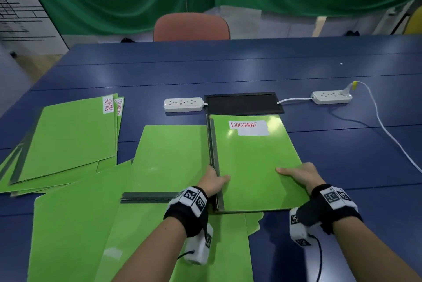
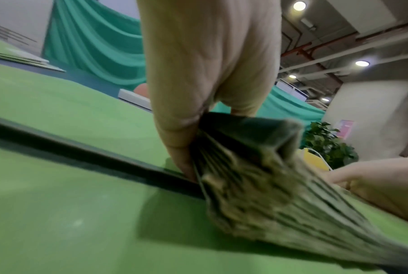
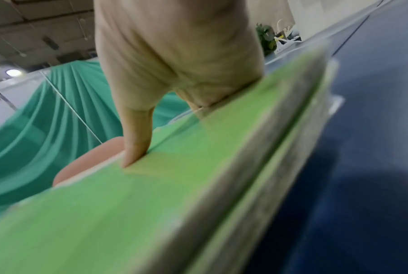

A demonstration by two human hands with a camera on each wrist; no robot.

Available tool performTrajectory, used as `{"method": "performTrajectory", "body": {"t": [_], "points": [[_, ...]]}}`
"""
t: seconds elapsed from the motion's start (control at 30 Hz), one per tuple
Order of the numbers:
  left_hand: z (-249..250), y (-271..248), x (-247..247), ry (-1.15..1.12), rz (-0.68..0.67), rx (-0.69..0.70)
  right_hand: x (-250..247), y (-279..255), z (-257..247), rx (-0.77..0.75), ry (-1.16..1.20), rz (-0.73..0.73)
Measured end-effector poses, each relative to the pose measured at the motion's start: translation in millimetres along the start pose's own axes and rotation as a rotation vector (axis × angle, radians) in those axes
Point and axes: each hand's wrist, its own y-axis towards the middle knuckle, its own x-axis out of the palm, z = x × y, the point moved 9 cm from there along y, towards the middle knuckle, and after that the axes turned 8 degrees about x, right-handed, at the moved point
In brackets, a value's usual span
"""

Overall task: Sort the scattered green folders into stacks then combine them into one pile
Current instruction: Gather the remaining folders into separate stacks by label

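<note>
A thick stack of green folders (image 1: 253,163), its top one labelled DOCUMENT, is held at centre right. My left hand (image 1: 214,181) grips its dark spine edge (image 2: 252,137), thumb on top. On the stack's right edge my right hand (image 1: 299,174) holds it, with the thumb (image 3: 137,140) pressed on the cover (image 3: 132,213) and the fingers hidden below. Loose green folders (image 1: 169,156) lie flat under and left of the stack. A second fanned pile (image 1: 66,138) with ADMIN on top sits at far left.
A blue table (image 1: 228,71) carries two white power strips (image 1: 183,104) (image 1: 332,97), a black mat (image 1: 243,103) behind the stack, and a white cable (image 1: 388,131) trailing along the right. A red chair (image 1: 191,27) stands beyond the far edge, before a green curtain.
</note>
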Motion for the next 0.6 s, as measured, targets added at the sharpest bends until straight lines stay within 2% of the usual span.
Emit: {"method": "performTrajectory", "body": {"t": [0.13, 0.23, 0.3, 0.37, 0.47, 0.6], "points": [[-3, 2, 1, 0.119, 0.031, -0.03, 2, 4, -1, 0.021, -0.105, 0.035], [-1, 5, -3, 0.191, 0.089, -0.019, -2, 0, -10, 0.003, -0.396, 0.182], [-1, 5, -6, 0.254, 0.102, -0.017, -2, -10, -20, -0.074, -0.464, 0.263], [-3, 7, -11, 0.311, 0.104, -0.019, 4, -11, -25, -0.135, -0.475, 0.244], [-6, 8, -17, 0.318, 0.086, -0.02, 12, -13, -25, -0.14, -0.481, 0.168], [-9, 6, -28, 0.18, 0.082, 0.029, 12, -31, -36, -0.204, -0.528, 0.215]]}}
